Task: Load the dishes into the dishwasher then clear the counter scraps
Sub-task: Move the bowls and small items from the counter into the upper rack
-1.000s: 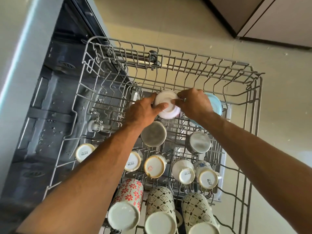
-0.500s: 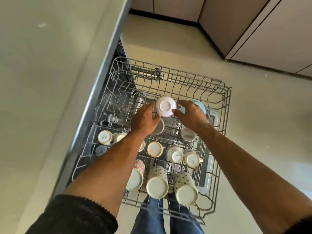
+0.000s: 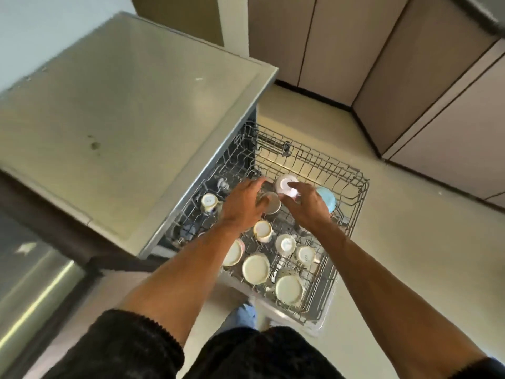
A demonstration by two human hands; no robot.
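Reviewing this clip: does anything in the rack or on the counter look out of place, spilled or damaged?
Mostly in order: the cups in the rack sit upside down in rows and none looks broken. One oddity is a small dark stain on the otherwise bare counter above the dishwasher. The frame is motion-blurred, so fine damage would not show.

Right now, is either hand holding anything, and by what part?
Nothing is gripped. The left hand is open above the rack; the right hand has straight fingers, fingertips at the upturned white cup.
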